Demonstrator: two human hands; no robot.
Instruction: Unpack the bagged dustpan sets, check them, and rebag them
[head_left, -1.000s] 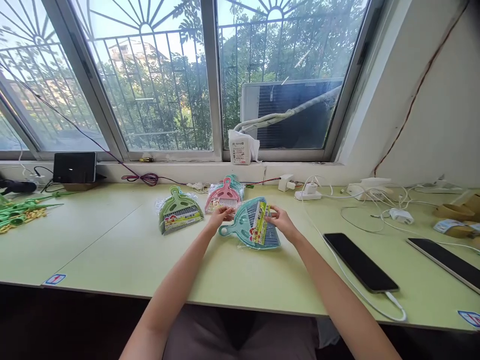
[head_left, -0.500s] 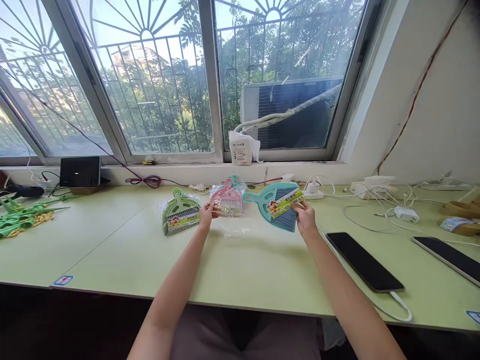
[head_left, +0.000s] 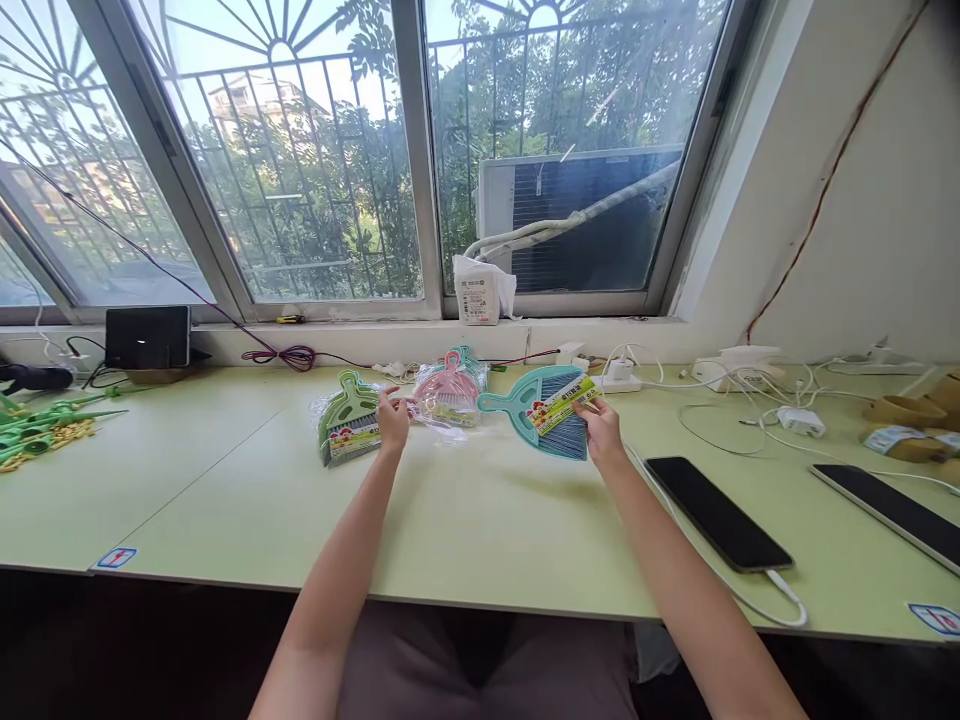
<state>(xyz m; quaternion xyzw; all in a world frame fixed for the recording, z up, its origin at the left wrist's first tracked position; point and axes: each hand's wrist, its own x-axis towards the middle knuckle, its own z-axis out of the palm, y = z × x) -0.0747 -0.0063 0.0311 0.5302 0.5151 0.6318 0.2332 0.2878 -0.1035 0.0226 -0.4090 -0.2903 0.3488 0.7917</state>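
My right hand (head_left: 600,432) grips the lower edge of a teal mini dustpan-and-brush set (head_left: 546,410) with a yellow label, out of its wrapper and just above the green desk (head_left: 465,520). My left hand (head_left: 391,420) pinches an empty clear plastic wrapper (head_left: 439,428) and pulls it leftward, beside a green dustpan set (head_left: 349,430) still in its bag. A pink dustpan set (head_left: 448,390) in plastic lies between my hands, on top of another teal one.
A black phone (head_left: 716,512) on a white cable lies right of my right arm, a second dark device (head_left: 889,505) further right. Chargers and white cables (head_left: 750,395) crowd the back right. Green clips (head_left: 34,428) and a black box (head_left: 148,337) sit at left.
The teal dustpan set came out of its clear bag and moved right and up in my right hand. My left hand drew the empty wrapper left, toward the green set.
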